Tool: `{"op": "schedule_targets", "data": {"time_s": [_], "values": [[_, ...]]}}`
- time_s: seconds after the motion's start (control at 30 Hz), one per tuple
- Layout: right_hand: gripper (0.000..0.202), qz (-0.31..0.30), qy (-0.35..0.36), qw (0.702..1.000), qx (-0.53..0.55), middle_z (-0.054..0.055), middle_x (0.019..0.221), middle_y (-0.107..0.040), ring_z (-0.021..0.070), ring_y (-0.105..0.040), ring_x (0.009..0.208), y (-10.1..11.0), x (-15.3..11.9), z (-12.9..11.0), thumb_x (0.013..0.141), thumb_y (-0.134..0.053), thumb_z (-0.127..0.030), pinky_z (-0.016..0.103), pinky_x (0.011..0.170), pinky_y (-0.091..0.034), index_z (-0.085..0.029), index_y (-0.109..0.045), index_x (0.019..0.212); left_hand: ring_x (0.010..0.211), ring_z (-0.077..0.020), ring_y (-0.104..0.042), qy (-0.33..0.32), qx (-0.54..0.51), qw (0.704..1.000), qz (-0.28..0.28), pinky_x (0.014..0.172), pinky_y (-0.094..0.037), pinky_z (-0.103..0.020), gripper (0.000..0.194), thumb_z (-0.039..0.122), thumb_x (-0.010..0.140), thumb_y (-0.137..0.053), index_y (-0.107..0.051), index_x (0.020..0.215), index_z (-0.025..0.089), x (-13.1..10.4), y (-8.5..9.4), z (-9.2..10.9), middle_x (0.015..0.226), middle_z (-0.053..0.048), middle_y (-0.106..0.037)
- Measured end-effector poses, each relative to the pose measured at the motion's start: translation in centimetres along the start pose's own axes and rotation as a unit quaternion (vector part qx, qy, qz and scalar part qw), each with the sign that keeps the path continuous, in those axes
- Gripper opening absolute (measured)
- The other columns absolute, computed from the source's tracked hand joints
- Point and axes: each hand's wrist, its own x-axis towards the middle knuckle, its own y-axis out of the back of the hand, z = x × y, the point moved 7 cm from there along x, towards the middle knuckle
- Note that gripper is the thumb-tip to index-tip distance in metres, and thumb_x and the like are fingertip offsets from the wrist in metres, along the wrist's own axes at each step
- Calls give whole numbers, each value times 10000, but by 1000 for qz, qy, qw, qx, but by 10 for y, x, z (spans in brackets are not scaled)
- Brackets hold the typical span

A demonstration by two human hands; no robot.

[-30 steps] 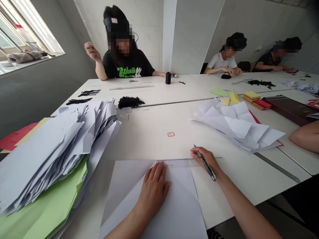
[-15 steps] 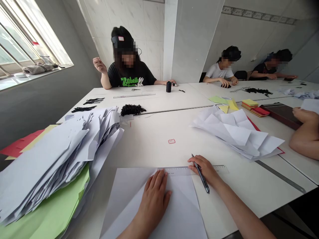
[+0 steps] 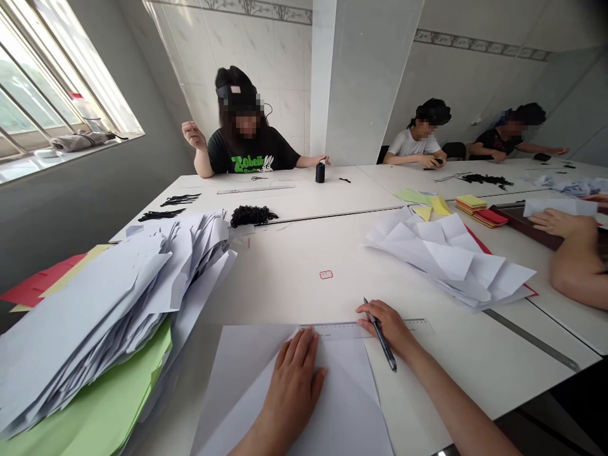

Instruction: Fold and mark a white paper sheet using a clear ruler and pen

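A creased white sheet of paper [image 3: 351,405] lies on the table in front of me. Across its top edge runs a clear ruler [image 3: 332,330], reaching past the sheet to the right. My left hand [image 3: 295,380] rests flat on the sheet, fingertips on the ruler's left end and fingers stretched out. My right hand [image 3: 387,326] holds a dark pen [image 3: 384,342] and touches the ruler near the sheet's right corner; the pen points up and away from me. Beyond the ruler a small red-framed label [image 3: 326,275] is on the table.
A tall paper pile [image 3: 95,316] fills the left, over green sheets [image 3: 109,392]. Folded white papers [image 3: 451,253] and a metal ruler [image 3: 532,339] lie right. Black cord bundles [image 3: 251,216] and a thread spool [image 3: 320,173] are farther back. Several people sit around.
The view has tilted up slightly. My hands, pen and ruler keep their places. The person at the right now has a hand on a white paper, and the person across has drawn a hand back from the spool.
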Motion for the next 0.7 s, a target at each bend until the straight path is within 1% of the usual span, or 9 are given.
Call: {"op": "schedule_targets", "data": {"time_s": [0.1,0.33,0.53,0.7], "values": [[156,7,7,1000,1,22,740,-540,168,-517,704,2,0,0,814,-539,-279,320,666,-460,-229,-596,951,1243,-242,-389,2,-5,1000,-4,987,-371,-403,466,300,865,-417,-392,1313,173,0,-1,0,1377,-77,-394],[173,2,0,1000,6,22,731,-534,171,-519,703,3,-1,1,819,-528,-292,325,672,-462,-228,-601,961,1262,-244,-362,10,-27,999,-28,1007,-351,-415,460,306,875,-401,-386,1314,169,2,-1,2,1392,-81,-370],[173,2,-2,1000,6,22,723,-536,173,-517,698,2,-2,4,811,-536,-303,325,666,-461,-239,-608,955,1270,-245,-349,16,-35,999,-33,1012,-345,-417,462,298,872,-404,-384,1317,177,3,-2,2,1393,-80,-369],[171,-3,-8,1000,2,21,728,-536,171,-512,701,4,-2,2,815,-535,-298,321,668,-456,-238,-607,958,1273,-243,-345,16,-32,999,-40,1019,-337,-419,465,302,875,-400,-378,1322,174,3,-2,3,1398,-79,-359]]}}
